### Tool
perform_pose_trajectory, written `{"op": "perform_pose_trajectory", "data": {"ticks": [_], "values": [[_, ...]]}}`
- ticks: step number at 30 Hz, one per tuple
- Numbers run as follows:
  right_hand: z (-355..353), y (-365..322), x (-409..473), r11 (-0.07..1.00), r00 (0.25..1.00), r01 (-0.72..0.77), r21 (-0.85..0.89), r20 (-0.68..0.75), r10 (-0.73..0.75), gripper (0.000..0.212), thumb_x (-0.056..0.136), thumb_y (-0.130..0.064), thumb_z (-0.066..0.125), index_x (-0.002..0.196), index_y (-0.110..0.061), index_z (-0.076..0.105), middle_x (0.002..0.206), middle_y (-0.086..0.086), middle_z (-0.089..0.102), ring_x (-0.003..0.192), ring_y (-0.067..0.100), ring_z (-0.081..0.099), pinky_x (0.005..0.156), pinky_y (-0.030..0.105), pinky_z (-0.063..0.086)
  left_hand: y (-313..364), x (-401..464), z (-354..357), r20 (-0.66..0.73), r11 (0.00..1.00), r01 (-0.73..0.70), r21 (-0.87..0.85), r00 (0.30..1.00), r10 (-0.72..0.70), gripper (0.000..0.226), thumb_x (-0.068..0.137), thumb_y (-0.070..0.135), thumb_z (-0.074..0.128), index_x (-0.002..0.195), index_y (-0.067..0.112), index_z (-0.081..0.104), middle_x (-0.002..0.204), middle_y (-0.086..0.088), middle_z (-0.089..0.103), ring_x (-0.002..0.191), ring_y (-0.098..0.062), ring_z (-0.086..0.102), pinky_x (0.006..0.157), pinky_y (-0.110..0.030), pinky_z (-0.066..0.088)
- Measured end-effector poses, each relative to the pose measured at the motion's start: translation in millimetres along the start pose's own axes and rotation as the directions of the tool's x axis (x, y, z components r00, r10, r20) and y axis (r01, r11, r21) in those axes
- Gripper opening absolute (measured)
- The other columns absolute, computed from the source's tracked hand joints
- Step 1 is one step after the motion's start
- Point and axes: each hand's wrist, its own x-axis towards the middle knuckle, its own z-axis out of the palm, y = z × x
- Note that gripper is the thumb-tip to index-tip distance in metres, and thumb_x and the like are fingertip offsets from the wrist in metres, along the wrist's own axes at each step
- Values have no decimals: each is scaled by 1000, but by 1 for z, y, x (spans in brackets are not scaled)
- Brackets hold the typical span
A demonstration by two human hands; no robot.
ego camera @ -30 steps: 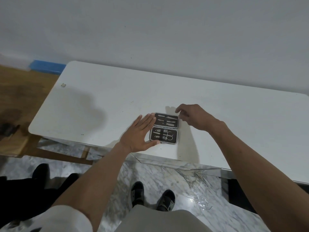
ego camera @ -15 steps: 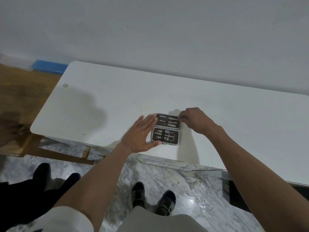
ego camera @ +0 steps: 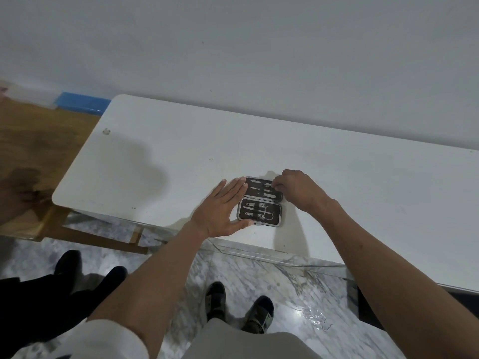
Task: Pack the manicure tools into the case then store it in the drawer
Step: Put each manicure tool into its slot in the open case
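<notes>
While hands (ego camera: 220,208) flank it, open case (ego camera: 260,202) nr table (ego camera: 155,164) front edge

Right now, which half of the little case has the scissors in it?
The near half of the open case, closest to the person, holds the scissors with their round loops. The far half, where the right hand touches, holds only straight tools.

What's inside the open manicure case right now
The manicure case lies open, with metal tools in both halves, small scissors in the near one. The right hand covers the far half's right edge.
</notes>
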Motion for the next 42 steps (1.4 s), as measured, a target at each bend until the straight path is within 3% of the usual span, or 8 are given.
{"op": "perform_pose_trajectory", "data": {"ticks": [14, 20, 28, 33, 36, 38, 42], "values": [[2, 0, 1, 999, 999, -39, -33, -3, 39, 30, 90, -5, 54, 108, -20, 73, 98, 11, 63, 90, 29, 60, 71, 29, 42, -1, 0, 0, 4, 1000, 4, -12, 1000, -4, 98, 93, 77, 34, 160, 6, 18, 169, -8, 13, 157, -17, 7, 125, -48, 16], [13, -12, 2, 988, 997, -72, -134, -33, 68, 27, 85, -2, 53, 109, -12, 60, 101, 10, 63, 92, 30, 59, 71, 36, 47, -1, 0, 0, -1, 1000, 5, -3, 1000, -5, 98, 94, 76, 36, 160, 6, 18, 169, -8, 13, 157, -17, 7, 126, -47, 15], [17, -4, -1, 990, 983, -82, -117, -174, 61, 16, 93, -15, 50, 103, -15, 62, 97, 4, 63, 91, 26, 59, 66, 33, 46, -1, 1, 0, 10, 1000, 8, 0, 1000, -8, 97, 94, 76, 35, 160, 6, 18, 169, -8, 12, 157, -16, 6, 126, -47, 16], [12, 0, 1, 970, 989, -132, -204, -96, 114, 19, 95, -21, 51, 100, -7, 64, 97, 9, 60, 88, 30, 59, 67, 37, 49, 0, 1, 0, 17, 1000, 14, -10, 1000, -14, 98, 93, 76, 34, 160, 7, 18, 169, -7, 12, 157, -16, 6, 126, -47, 16], [11, -9, 1, 915, 999, -11, -404, -41, -6, 9, 76, -4, 71, 78, -3, 62, 78, 11, 61, 67, 29, 60, 47, 29, 34, 0, 0, -1, 21, 1000, 17, -13, 1000, -17, 97, 93, 76, 35, 160, 8, 17, 169, -6, 10, 157, -15, 5, 126, -47, 15], [9, -10, 2, 886, 997, 28, -463, -55, -60, 29, 49, 3, 84, 57, -6, 57, 57, 9, 55, 45, 26, 54, 40, 22, 23, 0, 1, -1, 20, 1000, 14, -6, 1000, -14, 97, 93, 76, 35, 160, 8, 16, 169, -6, 10, 157, -15, 5, 126, -46, 14], [9, -7, 6, 837, 985, 141, -529, -6, -170, 31, 48, 2, 84, 58, -7, 56, 56, 9, 53, 42, 23, 50, 40, 24, 21, 0, 1, 0, 6, 1000, 8, -4, 1000, -8, 97, 94, 76, 35, 160, 6, 17, 169, -7, 12, 157, -16, 7, 126, -46, 15]]}}
